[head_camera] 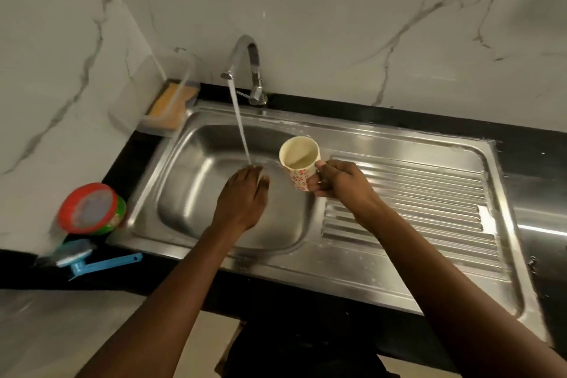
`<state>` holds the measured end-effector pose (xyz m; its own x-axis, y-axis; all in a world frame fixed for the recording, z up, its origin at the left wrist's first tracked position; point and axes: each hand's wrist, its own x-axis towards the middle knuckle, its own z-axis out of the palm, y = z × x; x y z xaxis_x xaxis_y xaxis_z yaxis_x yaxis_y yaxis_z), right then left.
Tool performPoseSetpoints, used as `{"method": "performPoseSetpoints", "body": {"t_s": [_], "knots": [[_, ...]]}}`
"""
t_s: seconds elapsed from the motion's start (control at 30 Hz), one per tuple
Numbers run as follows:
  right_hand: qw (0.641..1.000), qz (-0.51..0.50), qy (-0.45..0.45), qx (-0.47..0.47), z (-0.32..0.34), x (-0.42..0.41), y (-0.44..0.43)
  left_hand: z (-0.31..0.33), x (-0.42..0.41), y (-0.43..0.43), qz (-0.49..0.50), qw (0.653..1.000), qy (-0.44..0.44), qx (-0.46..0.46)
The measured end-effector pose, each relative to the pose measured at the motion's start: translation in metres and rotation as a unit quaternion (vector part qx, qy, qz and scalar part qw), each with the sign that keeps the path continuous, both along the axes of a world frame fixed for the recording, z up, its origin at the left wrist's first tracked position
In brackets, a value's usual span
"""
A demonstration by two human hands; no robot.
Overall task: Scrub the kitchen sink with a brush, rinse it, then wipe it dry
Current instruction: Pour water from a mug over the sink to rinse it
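Leave brush [92,261] well left of the left hand [242,196], hold that hand loose and empty under the stream [241,132] in the sink [190,181], then shift the mug [299,163], gripped by its handle in the right hand [340,184], leftward to fill.

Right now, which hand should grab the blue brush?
Left. The left hand is free and nearer the brush; the right hand grips the mug.

Single head-worn wide-angle view, high above the steel sink [196,181], facing forward and steeply down, near enough that it spans most of the frame, marble wall [337,9] across the top, black tabletop [129,163] curving at the edges
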<state>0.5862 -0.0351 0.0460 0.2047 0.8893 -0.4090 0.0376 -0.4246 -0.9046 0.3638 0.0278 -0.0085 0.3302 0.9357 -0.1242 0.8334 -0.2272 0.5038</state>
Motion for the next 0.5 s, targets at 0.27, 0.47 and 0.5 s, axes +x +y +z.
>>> {"method": "performPoseSetpoints", "body": {"t_s": [0.27,0.47,0.5], "knots": [[0.998,-0.03,0.061,0.001,-0.007,-0.085,0.101,0.023,-0.053,0.056,0.024,1.0,-0.012,0.017],[0.997,-0.04,0.072,0.005,-0.015,-0.111,0.142,0.023,-0.069,0.078,0.025,0.999,-0.025,0.027],[0.997,-0.04,0.071,0.01,-0.016,-0.113,0.144,0.023,-0.07,0.08,0.024,0.999,-0.03,0.03]]}}
